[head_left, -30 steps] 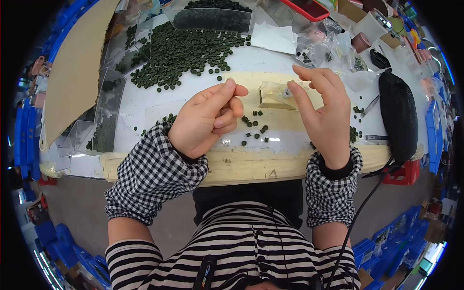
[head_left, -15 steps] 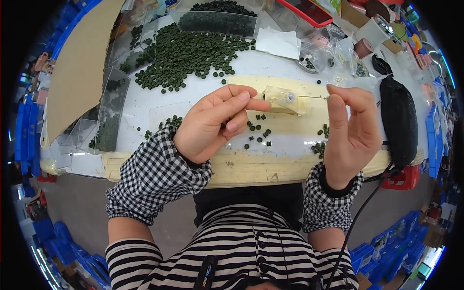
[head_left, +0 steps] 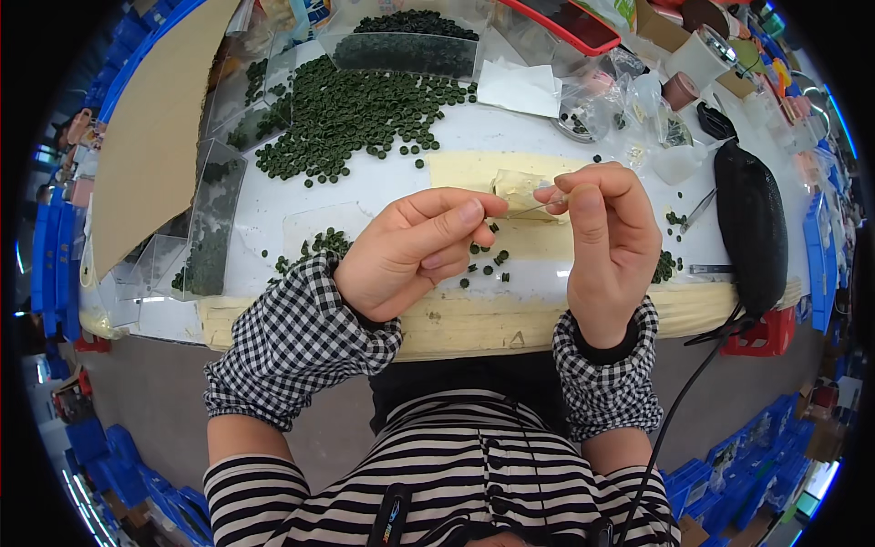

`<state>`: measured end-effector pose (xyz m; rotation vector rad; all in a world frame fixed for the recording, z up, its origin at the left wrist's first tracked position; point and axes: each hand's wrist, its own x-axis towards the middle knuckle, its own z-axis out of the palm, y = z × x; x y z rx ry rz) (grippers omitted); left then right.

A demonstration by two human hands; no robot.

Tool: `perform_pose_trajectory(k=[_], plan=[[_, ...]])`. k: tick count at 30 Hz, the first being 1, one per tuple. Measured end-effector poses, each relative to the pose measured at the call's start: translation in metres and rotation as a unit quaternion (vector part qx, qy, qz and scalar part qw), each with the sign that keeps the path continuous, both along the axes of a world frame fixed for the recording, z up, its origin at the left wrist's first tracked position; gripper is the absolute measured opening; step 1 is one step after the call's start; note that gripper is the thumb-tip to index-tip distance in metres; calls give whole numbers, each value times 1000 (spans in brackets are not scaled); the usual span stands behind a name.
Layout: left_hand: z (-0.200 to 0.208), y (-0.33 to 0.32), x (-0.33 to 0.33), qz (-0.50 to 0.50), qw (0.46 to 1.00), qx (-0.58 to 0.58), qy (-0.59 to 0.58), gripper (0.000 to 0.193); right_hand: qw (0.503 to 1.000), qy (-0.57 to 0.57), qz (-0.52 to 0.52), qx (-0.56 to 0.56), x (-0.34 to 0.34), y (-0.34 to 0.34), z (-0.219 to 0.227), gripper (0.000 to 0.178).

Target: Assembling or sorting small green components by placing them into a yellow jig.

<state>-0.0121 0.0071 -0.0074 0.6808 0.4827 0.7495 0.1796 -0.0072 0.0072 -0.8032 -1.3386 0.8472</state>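
My left hand [head_left: 401,246] is closed, with thumb and index finger pinched together at the tip of a thin metal needle [head_left: 536,210]. Whatever else sits between those fingertips is too small to make out. From the other side my right hand [head_left: 612,246] grips the needle between thumb and forefinger, so it runs almost level between both hands. Just behind the fingers lies a small block wrapped in yellowish tape [head_left: 518,187], partly hidden by the right fingertips. Several small dark green grooved rings [head_left: 488,270] are scattered on the table below the hands.
A large heap of green rings [head_left: 342,114] spreads at the back left, before a clear bin [head_left: 406,56]. Cardboard [head_left: 155,137] stands at left. White paper [head_left: 519,87], a red-cased phone [head_left: 574,25], tweezers [head_left: 702,208] and a black pouch [head_left: 752,214] lie toward the right.
My right hand has moved left and slightly down, bringing the needle to the left fingertips. The left index finger, stretched out before, is now bent in against the thumb.
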Motion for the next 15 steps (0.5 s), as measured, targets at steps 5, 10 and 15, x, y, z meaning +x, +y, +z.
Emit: perform_pose_trajectory(k=[5,10,15], plan=[[1,0,4,15,1000,-18,7,26,1000,8,12,3,-3,0,-2,11],[1,-1,5,28,999,0,23,25,1000,-3,8,4,-3,1,-4,10],[1,-1,5,28,999,-3,32,26,1000,-3,8,6,-3,2,-5,10]])
